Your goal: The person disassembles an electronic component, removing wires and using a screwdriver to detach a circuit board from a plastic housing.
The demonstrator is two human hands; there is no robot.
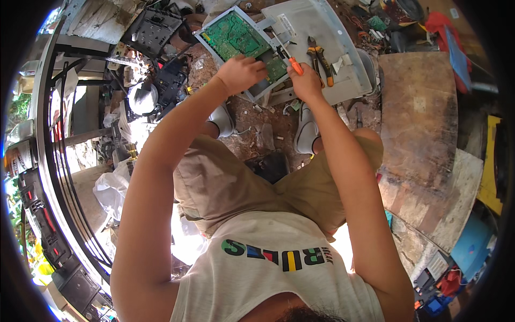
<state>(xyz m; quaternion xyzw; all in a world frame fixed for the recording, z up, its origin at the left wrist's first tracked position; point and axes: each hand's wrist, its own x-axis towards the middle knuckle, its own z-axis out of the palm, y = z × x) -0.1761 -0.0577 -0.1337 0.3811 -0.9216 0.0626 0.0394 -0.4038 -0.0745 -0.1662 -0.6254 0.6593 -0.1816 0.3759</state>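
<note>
My left hand is over the lower part of a green circuit board set in a metal frame, its fingers loosely bent and apart, with no held thing visible. A smaller green board lies beside its fingertips. My right hand is closed around the orange handle of a screwdriver, whose shaft slants up and left along the frame's right side. Combination-style pliers with yellow and black handles lie just right of that hand, on a grey plastic panel.
Dark plastic casings and scrap parts litter the ground at the left. A wooden board lies at the right. My shoes stand below the frame, among small debris. A metal-edged rack runs along the left side.
</note>
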